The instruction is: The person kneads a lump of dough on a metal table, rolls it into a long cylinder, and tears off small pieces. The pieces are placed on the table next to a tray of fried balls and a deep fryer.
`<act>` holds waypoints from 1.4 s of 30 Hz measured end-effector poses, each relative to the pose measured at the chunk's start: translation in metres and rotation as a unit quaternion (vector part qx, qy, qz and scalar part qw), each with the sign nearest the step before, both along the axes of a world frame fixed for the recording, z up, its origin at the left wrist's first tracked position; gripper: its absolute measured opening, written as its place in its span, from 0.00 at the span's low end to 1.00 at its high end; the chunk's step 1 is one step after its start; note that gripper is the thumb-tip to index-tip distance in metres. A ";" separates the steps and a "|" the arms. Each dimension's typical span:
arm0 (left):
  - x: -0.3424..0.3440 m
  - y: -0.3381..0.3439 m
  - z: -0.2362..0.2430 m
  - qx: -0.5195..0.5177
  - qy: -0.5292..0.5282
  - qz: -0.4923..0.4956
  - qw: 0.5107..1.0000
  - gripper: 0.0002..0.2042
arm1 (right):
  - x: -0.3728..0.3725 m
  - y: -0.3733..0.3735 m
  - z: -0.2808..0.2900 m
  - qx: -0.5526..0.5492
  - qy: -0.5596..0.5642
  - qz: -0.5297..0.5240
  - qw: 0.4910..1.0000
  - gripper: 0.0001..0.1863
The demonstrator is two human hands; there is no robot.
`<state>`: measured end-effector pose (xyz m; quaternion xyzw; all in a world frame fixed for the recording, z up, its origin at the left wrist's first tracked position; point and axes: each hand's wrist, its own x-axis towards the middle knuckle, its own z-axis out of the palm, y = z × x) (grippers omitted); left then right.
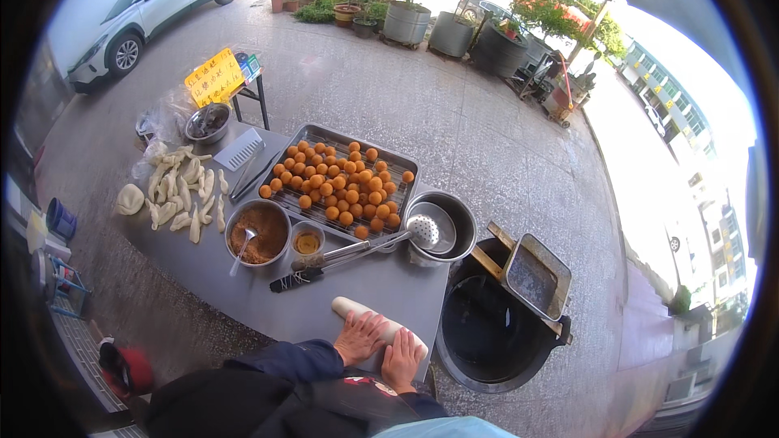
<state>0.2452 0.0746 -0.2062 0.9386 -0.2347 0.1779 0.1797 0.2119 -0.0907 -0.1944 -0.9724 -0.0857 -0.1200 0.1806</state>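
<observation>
A long pale dough roll (353,309) lies on the steel table (203,255) near its front edge. My left hand (361,338) rests open on the roll, fingers extended across it. My right hand (401,361) lies open on the right end of the same roll, beside the left. Just beyond the roll are long tongs with black handles (296,280) and a perforated skimmer (423,231). A steel bowl of brown filling (258,245) with a spoon sits farther left, beside a small tub of yellow liquid (307,243).
A rack tray of fried balls (333,195), dough pieces (170,195), steel pots (464,219) and a yellow sign (213,73) occupy the table. Right of it stands a large dark wok (483,341) bearing a rectangular pan (531,272). A red container (134,373) is lower left; potted plants and cars stand beyond.
</observation>
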 end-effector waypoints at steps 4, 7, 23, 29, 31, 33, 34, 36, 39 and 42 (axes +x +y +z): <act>0.039 -0.026 -0.012 -0.001 0.047 0.028 0.998 0.15 | 0.036 0.002 -0.018 0.003 0.035 -0.055 0.998 0.22; 0.094 -0.044 -0.016 0.009 0.076 0.045 0.996 0.10 | 0.098 -0.013 -0.021 -0.025 0.040 -0.058 0.997 0.15; 0.043 0.001 0.013 0.074 0.165 -0.086 0.980 0.24 | 0.040 -0.012 0.005 0.006 0.079 0.021 0.997 0.23; 0.026 0.028 0.008 0.013 0.018 -0.108 0.994 0.24 | 0.001 0.028 0.024 -0.033 -0.065 -0.047 0.996 0.28; 0.065 0.016 -0.004 0.030 0.107 -0.104 0.988 0.20 | 0.045 0.018 0.011 0.019 -0.014 -0.048 0.999 0.20; 0.091 0.006 -0.013 0.027 0.058 -0.089 0.994 0.13 | 0.075 0.001 -0.002 0.038 -0.018 -0.007 0.999 0.14; 0.101 0.004 -0.015 0.015 0.042 -0.101 0.994 0.12 | 0.084 -0.005 -0.007 0.034 -0.019 0.014 0.999 0.14; 0.118 0.000 -0.017 0.030 0.059 -0.095 0.993 0.11 | 0.102 -0.014 -0.014 0.005 0.011 0.037 0.999 0.13; 0.142 -0.011 -0.014 0.006 0.090 -0.068 0.994 0.11 | 0.134 -0.024 -0.018 0.006 0.013 0.033 0.999 0.10; 0.171 -0.028 -0.010 0.008 0.138 0.007 0.990 0.13 | 0.176 -0.034 -0.019 0.019 -0.047 -0.061 0.997 0.08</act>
